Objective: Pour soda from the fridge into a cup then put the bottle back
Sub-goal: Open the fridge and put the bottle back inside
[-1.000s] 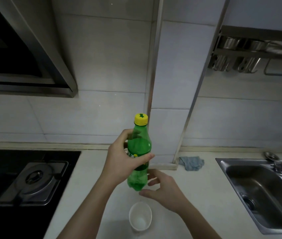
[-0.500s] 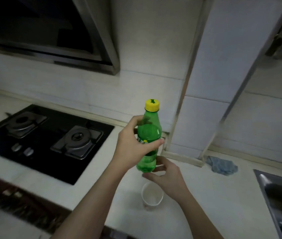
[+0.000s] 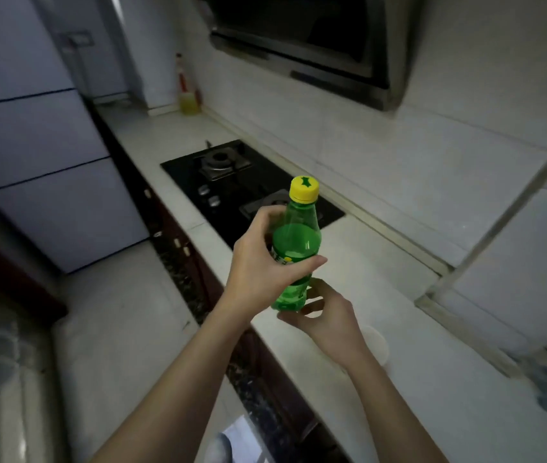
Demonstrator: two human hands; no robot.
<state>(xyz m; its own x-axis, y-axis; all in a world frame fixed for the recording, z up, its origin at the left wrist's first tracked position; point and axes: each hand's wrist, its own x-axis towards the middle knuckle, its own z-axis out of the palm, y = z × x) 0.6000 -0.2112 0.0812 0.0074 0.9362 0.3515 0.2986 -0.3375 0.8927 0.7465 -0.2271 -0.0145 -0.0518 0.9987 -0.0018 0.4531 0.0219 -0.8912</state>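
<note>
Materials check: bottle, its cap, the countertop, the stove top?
Bottle: clear green plastic, glossy; light passes through it. Cap: opaque yellow plastic, ribbed skirt. Countertop: pale, smooth, stone or a composite by the look; can't tell which. Stove top: black and glossy, likely glass, with metal burners.

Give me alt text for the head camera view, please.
A left hand holds a capped green soda bottle upright above a white kitchen counter, the right hand cupped at its base. A white cup sits behind the right wrist; a black stove lies beyond.
</note>
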